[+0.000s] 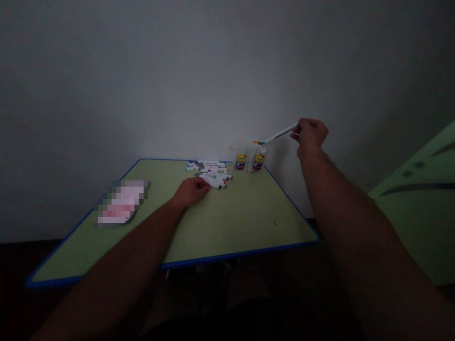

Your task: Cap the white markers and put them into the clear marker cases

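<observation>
My right hand (310,134) is raised above the table's far right corner, fingers closed round a white marker (279,135) that points left and down towards two clear plastic containers (249,160) with yellow labels. Coloured caps show at the top of the right container. My left hand (191,191) rests on the green table (227,222) with fingers curled, touching the near end of a pile of several white markers (211,173). Whether it grips one is unclear.
The table has a blue rim (234,256) and stands against a plain grey wall. A blurred pinkish flat item (121,202) lies at the table's left. Part of another green surface (419,199) shows at the right.
</observation>
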Tool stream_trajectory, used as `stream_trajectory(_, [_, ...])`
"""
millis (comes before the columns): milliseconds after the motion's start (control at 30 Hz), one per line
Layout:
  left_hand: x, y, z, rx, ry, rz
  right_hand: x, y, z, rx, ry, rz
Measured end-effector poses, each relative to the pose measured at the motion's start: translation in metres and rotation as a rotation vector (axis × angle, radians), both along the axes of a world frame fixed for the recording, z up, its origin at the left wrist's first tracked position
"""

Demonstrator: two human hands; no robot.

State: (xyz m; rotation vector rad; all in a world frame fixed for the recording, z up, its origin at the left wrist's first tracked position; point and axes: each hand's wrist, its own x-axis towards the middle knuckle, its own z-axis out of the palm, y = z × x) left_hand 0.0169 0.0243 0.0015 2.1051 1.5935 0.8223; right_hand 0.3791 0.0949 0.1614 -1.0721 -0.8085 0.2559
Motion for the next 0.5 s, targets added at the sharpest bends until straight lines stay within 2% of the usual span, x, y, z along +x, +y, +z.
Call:
stream_trajectory(233, [0.002,-0.004,0.005,-0.023,0.007,0.013,-0.002,0.012,-0.006,-0.083,-0.086,-0.054])
stream_trajectory(500, [0.001,0.001,0.000,-0.004,-0.015,-0.006,-0.008,0.035,-0.021,-0.169,-0.163,-0.064])
